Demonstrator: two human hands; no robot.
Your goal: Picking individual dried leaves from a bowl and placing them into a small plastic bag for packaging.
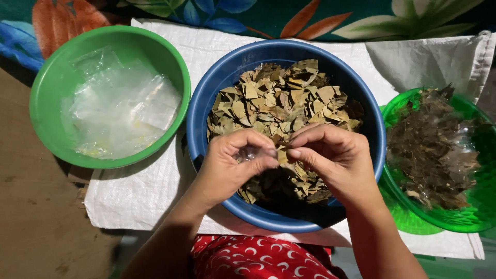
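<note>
A: Blue bowl (206, 103), contents?
B: Dried leaf pieces (281, 103). Above it, left hand (232, 163) pinches a small clear bag (249, 153); right hand (330, 155), fingers pinched narrow, meets the bag's edge.
A: Beside the bowl?
B: Left, green bowl (46, 103) of clear bags (119, 108); right, green basket (465, 217) of filled packets (431, 150).
</note>
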